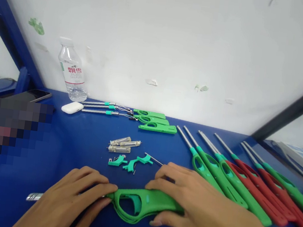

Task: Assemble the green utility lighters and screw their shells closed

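Note:
A green long-nosed lighter [142,203] lies across the blue table [82,130] right in front of me. My right hand [184,203] is closed round its handle end, thumb beneath and fingers on top. My left hand [73,200] rests over its metal nozzle, fingertips pressed together at the front of the green body; the nozzle tip [33,197] sticks out at the left. Just beyond lie small teal trigger parts [131,162] and clear gas cartridges [123,144].
Several finished green and red lighters [242,185] lie in a row at the right. Three open green shells with nozzles [139,117] lie further back. A water bottle [72,71], a white earbud case [72,107] and a phone [35,95] stand at the back left. A blurred patch covers the left edge.

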Demonstrator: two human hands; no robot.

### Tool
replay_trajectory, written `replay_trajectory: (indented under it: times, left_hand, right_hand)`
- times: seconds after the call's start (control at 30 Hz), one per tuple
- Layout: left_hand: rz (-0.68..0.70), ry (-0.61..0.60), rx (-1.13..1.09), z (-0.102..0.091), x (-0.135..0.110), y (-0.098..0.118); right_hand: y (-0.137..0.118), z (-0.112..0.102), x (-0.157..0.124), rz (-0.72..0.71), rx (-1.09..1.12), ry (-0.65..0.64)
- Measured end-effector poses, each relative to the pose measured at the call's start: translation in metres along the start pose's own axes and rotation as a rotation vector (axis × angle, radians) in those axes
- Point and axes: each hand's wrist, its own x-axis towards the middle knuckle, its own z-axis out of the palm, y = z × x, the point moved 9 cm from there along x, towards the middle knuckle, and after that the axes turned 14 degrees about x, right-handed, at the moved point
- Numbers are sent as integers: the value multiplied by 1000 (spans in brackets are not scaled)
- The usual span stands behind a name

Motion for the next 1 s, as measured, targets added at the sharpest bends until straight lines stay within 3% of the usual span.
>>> replay_trajectory:
  times: [0.4,1.0]
  left_hand:
    - [41,63,45,-17,3,4]
    - [47,-25,30,-4,-6,0]
  right_hand:
    - [-6,-4,-1,-60,-3,23]
    - [-7,2,-3,-104,-114,34]
